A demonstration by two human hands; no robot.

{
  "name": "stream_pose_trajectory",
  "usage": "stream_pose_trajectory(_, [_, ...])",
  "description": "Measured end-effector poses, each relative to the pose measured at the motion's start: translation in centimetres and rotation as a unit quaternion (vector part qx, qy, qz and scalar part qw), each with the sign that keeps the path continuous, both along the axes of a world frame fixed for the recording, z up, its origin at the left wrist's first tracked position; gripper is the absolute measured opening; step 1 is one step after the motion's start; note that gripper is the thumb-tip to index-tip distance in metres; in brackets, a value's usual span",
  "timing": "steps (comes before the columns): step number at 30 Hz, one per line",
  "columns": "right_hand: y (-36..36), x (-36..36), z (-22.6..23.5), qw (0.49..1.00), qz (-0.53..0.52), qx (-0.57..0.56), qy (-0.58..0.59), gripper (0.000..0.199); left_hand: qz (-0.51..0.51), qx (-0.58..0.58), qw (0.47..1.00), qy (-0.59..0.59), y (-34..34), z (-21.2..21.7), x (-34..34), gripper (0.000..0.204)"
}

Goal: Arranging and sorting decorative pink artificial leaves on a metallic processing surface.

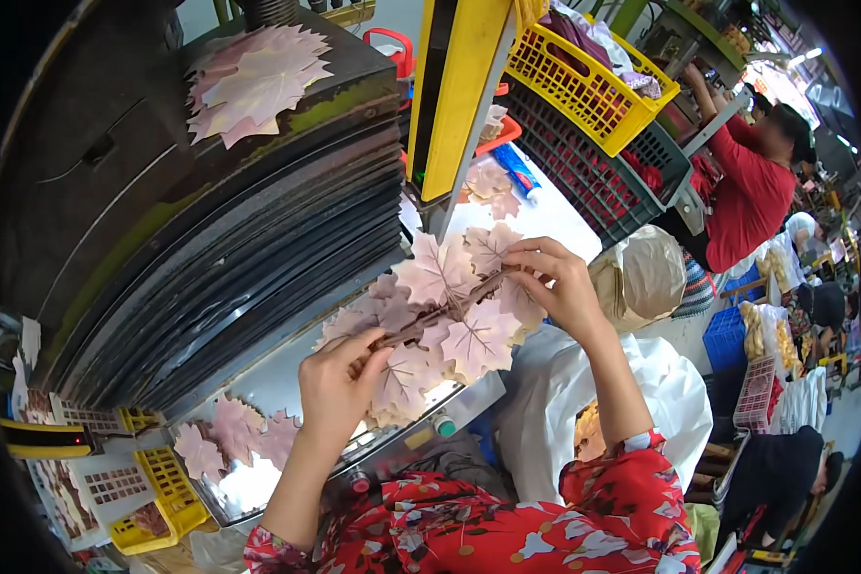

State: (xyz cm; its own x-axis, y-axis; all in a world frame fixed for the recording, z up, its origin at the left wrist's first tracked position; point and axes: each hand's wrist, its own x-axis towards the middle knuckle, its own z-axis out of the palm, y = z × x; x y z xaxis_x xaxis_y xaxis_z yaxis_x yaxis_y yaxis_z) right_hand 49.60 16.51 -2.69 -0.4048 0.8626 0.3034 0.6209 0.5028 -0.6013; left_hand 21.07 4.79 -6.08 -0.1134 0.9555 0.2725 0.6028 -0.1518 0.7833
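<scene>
A spray of pale pink artificial maple leaves (479, 337) stretches between my hands along a thin brown stem (440, 316). My left hand (337, 385) pinches the stem's lower left end. At the upper right end, my right hand (557, 284) has its thumb and fingers closed on the stem, close to a small leaf. The leaves hang over the front edge of a metal worktop (297, 373). More pink leaves (234, 435) lie on that worktop to the left, and a flat stack of leaves (263, 81) rests on top of the press.
A big dark press (249, 220) with layered plates fills the left. Beside it stands a yellow post (464, 96). Yellow (584, 77) and dark green crates (584, 158) sit at the back right. A white sack (631, 383) is at my right. A person in red (761, 182) works beyond.
</scene>
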Motion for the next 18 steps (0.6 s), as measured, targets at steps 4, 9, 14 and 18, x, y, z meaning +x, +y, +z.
stream_pose_trajectory(4, [-2.0, 0.6, 0.6, 0.998, -0.048, 0.026, 0.009, 0.034, -0.034, -0.035, 0.998, -0.046, -1.8, 0.5, 0.1, 0.045])
stream_pose_trajectory(9, [-5.9, -1.5, 2.8, 0.989, 0.023, 0.147, -0.014, 0.044, -0.028, 0.006, 0.999, -0.030, -4.2, 0.6, 0.3, 0.047])
stream_pose_trajectory(14, [-5.8, -3.5, 2.1, 0.971, 0.129, 0.190, -0.065, 0.050, -0.063, 0.086, 0.989, 0.099, -1.4, 1.2, 1.7, 0.025])
stream_pose_trajectory(18, [-5.4, -3.5, 1.6, 0.975, 0.119, 0.175, -0.069, 0.043, -0.055, 0.126, 0.982, 0.132, -0.2, 0.4, 1.5, 0.019])
